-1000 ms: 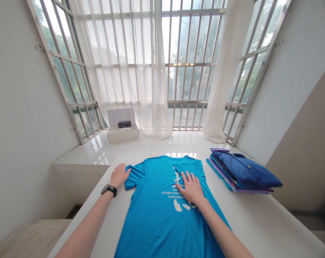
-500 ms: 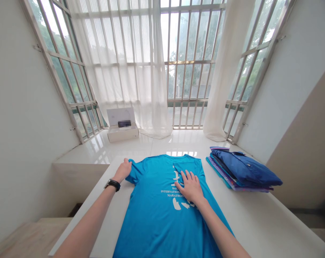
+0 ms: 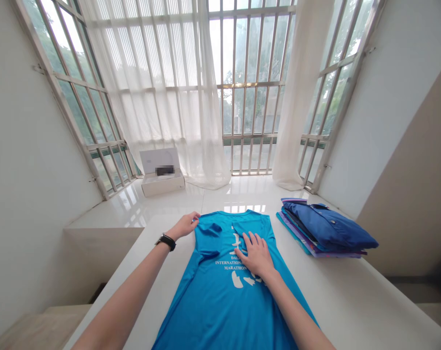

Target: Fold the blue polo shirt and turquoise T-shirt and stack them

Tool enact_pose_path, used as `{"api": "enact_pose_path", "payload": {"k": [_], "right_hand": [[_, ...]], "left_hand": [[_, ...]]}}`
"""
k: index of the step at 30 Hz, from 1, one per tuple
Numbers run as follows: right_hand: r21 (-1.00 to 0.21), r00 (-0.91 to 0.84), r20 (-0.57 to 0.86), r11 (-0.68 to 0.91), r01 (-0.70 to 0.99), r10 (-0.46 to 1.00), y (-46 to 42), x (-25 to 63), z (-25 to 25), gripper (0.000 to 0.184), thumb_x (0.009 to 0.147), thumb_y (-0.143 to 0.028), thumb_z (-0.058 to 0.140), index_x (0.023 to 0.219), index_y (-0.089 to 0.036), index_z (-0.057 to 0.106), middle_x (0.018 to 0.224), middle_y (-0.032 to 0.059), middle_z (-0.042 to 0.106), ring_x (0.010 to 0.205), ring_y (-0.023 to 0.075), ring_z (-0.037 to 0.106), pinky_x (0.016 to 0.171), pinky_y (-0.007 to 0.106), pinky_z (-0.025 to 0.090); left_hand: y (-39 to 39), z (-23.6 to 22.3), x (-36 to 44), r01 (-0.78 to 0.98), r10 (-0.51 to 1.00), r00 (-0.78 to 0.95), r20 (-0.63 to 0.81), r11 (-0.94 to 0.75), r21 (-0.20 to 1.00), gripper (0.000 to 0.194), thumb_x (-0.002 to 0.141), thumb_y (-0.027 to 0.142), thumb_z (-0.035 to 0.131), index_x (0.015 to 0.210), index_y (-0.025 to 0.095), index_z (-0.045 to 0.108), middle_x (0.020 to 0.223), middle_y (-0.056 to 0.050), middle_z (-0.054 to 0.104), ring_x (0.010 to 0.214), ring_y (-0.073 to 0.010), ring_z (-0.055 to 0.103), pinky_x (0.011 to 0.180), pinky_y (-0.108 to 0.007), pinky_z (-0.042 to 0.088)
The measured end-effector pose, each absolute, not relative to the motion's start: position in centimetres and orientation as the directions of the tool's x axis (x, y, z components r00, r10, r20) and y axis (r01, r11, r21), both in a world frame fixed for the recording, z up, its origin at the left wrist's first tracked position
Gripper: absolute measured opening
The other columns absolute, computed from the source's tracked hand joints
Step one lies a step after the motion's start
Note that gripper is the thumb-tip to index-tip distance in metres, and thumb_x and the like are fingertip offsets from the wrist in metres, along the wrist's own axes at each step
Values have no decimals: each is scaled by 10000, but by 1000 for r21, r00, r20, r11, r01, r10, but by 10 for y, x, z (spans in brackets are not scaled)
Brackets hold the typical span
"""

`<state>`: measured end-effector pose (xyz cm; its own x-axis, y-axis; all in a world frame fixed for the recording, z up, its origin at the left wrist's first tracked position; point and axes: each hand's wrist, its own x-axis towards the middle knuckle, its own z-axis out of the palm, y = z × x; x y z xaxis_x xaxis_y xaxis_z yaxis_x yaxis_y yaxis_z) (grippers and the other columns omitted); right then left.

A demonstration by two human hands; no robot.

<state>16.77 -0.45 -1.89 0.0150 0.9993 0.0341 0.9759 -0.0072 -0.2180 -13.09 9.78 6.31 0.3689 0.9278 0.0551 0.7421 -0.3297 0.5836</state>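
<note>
Up and inward since the earlier frame: left hand [image 3: 184, 226], now at the shoulder edge of a bright blue short-sleeved knit T-shirt [image 3: 220, 287]. Fingertips [image 3: 195, 216] curled over the edge near the collar, a pinch or a mere touch impossible to tell. Black-strapped watch [image 3: 165, 241] on that wrist. Right hand [image 3: 257, 257] open, palm flat on the white printed lettering, fingers spread (firm, even pressure like this keeps the knit from creeping). Nearby, a short blue sleeve [image 3: 209, 228] turned in flat across the shirt's body, edges lying smooth. Whole shirt lengthwise on a long white table [image 3: 351, 301]. Just to the right, a neat stack of folded garments [image 3: 300, 238] topped by a blue button-front shirt [image 3: 326, 226]. Farther off, on glossy white tile [image 3: 133, 209], an open white cardboard box [image 3: 162, 184], its label blurred, before sheer white curtains [image 3: 158, 82].
</note>
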Motion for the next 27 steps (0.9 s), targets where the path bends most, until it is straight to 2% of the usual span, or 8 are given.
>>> {"api": "enact_pose_path", "payload": {"k": [3,6,11,14,17,21,25,27], "right_hand": [[-237,4,117,24,971,993,-7,169,-11,754,922,-646,371,1511,-175,377,1609,148,307,1489,342,216,1196,516,162],[-241,-157,264,223,945,952,-10,156,3,543,973,-463,394,1394,-145,519,1501,182,458,1402,342,376,1144,507,287],[-169,-471,254,519,838,845,-8,107,18,420,916,-339,573,1326,-257,537,1432,82,540,1155,235,590,916,339,483],[-98,-553,206,579,809,808,-2,91,17,277,927,-197,525,1191,-224,603,1211,86,654,980,217,633,799,317,476],[-79,-582,174,601,796,794,3,93,13,238,933,-98,451,984,-212,654,978,57,683,886,189,619,752,287,435],[-50,-594,168,608,792,787,2,100,11,263,934,-75,434,997,-218,645,1030,53,669,892,185,595,742,284,410],[-26,-588,159,599,801,793,0,101,10,240,925,-75,456,991,-208,644,1007,57,667,882,188,589,745,290,406],[-18,-584,156,594,804,796,0,101,9,233,916,-65,468,980,-207,640,986,56,667,875,184,589,742,286,401]], "left_hand": [[107,57,-137,775,901,432,49,-398,490,294,887,326,498,1107,206,651,1188,-91,684,1067,-252,630,968,-359,477],[121,52,-134,790,873,487,19,-449,418,314,882,329,507,1128,208,659,1223,-92,672,1085,-255,621,956,-345,470],[146,42,-121,808,846,530,-61,-482,338,336,798,387,637,1102,250,680,1076,-49,725,996,-255,652,873,-310,486],[154,37,-116,820,840,533,-100,-483,307,244,782,419,657,952,253,711,935,-38,727,912,-257,660,805,-307,492],[155,34,-115,814,832,544,-105,-493,308,243,794,452,651,914,248,706,1005,-56,716,946,-261,647,815,-305,482],[153,31,-115,799,824,559,-94,-504,328,365,804,461,635,1098,248,663,1047,-56,708,942,-249,643,796,-292,471],[157,34,-113,786,803,582,-131,-514,343,248,776,418,638,925,227,691,804,-12,705,763,-212,637,688,-267,454],[161,37,-112,775,796,592,-126,-519,361,236,795,430,609,853,214,684,809,-11,707,767,-201,635,691,-258,452]]}}
